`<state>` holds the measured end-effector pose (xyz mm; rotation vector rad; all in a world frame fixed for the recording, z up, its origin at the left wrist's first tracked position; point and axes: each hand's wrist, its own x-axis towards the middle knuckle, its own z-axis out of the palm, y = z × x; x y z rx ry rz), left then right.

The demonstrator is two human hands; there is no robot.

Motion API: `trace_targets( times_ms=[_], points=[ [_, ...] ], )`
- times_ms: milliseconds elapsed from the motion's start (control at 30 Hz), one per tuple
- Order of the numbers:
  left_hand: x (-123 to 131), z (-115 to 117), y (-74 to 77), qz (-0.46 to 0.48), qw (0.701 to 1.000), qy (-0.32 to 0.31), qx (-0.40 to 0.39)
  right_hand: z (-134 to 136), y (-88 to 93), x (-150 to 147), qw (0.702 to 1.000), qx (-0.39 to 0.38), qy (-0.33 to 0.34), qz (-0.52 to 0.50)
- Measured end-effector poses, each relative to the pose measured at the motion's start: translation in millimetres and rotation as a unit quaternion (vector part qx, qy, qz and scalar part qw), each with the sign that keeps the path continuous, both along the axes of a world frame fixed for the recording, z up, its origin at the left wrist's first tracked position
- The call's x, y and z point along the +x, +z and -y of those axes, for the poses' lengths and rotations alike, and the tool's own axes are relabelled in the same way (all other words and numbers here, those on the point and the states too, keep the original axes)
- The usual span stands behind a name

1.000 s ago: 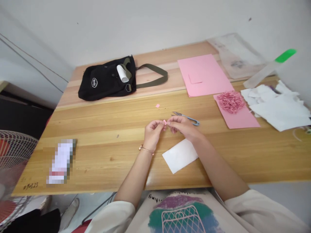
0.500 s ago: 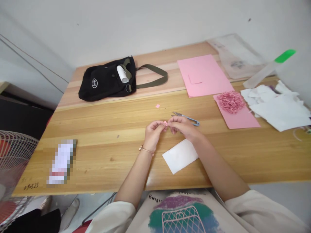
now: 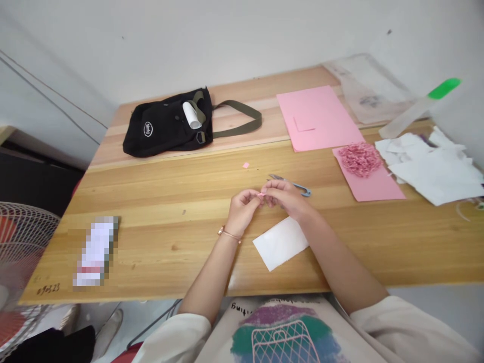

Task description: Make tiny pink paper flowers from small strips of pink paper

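Observation:
My left hand [image 3: 242, 207] and my right hand [image 3: 286, 197] meet over the middle of the wooden table [image 3: 159, 237]. Both pinch a tiny pink paper piece [image 3: 261, 194] between their fingertips. Small blue-handled scissors [image 3: 293, 184] lie just behind my right hand. A white paper slip [image 3: 280, 243] lies flat under my right wrist. One more pink scrap [image 3: 245, 165] rests alone farther back.
A black bag [image 3: 166, 126] with an olive strap lies at the back left. Pink sheets [image 3: 317, 117] and a heap of pink curled bits [image 3: 360, 158] are at the right, beside white paper scraps [image 3: 434, 166]. A fan [image 3: 18, 242] stands at the left edge.
The hands have shifted slightly right and their fingertips have closed tighter on the pink piece, which now looks flatter. Nothing else has moved.

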<state>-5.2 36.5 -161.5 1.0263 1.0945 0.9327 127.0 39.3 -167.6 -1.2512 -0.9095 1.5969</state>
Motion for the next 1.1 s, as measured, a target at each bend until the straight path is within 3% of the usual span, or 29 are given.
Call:
trace_targets(
  times_ms=[1100],
  points=[
    [-0.8, -1.6, -1.8, 0.035, 0.999, 0.02, -0.003, -0.2, -6.0, 0.1, 0.999, 0.045, 0.0, -0.022]
  ],
)
